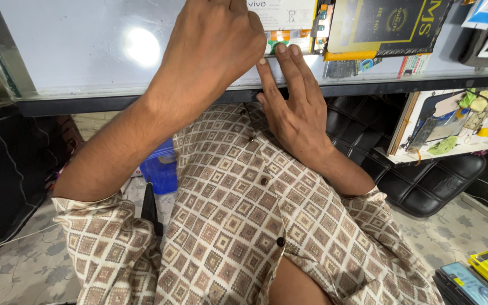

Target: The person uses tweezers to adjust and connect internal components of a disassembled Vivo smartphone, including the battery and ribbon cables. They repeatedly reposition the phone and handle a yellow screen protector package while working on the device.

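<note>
My left hand (216, 42) reaches over a white glass-topped counter (80, 51), its fingers curled down on a small phone part with a white sticker and a green-orange circuit strip (289, 25); the fingertips are hidden by the back of the hand. My right hand (295, 107) rests at the counter's front edge, fingers spread, with two fingertips pressing beside the circuit strip. Whether the left fingers pinch anything is hidden. Below, I see my patterned beige shirt (227, 226).
A black and yellow box (388, 25) lies on the counter to the right. An open drawer (453, 121) with small parts sits lower right. A blue container (159, 169) is under the counter. Yellow and blue packages (481, 277) lie on the floor, bottom right.
</note>
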